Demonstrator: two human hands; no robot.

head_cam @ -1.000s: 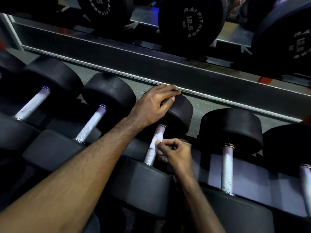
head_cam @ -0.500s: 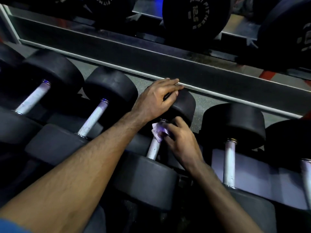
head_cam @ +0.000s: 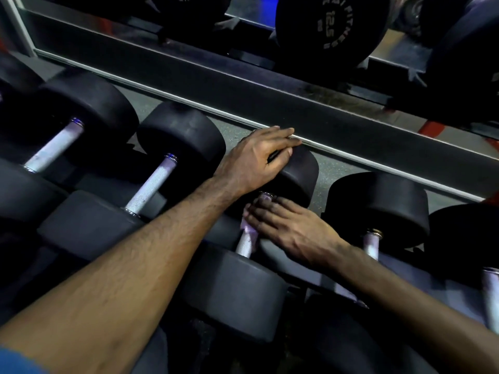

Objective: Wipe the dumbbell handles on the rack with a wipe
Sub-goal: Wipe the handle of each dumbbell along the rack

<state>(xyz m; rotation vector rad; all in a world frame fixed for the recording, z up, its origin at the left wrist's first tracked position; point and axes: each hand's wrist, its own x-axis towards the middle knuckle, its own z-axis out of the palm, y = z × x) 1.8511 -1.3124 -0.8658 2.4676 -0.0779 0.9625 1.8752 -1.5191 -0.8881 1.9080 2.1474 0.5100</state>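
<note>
A dim gym rack point(head_cam: 270, 98) carries dumbbells in a row. The left hand point(head_cam: 256, 160) rests flat-fingered on the middle dumbbell's far head point(head_cam: 299, 176), likely steadying it, while the right hand point(head_cam: 286, 228), fingers straight, presses the wipe point(head_cam: 249, 228) against its handle point(head_cam: 244, 245).

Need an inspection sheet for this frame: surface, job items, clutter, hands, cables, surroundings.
Surface: dumbbell rack, lower tier, dumbbells side by side.
Job's things: wipe wrapped on the middle dumbbell's handle, near its far end.
Clutter: nothing seen.
Grippers: left hand rests on that dumbbell's far head; right hand presses the wipe, fingers fairly straight.
Cables: nothing seen.
Surroundings: upper tier behind holds a dumbbell marked 12.5; dim light.
</note>
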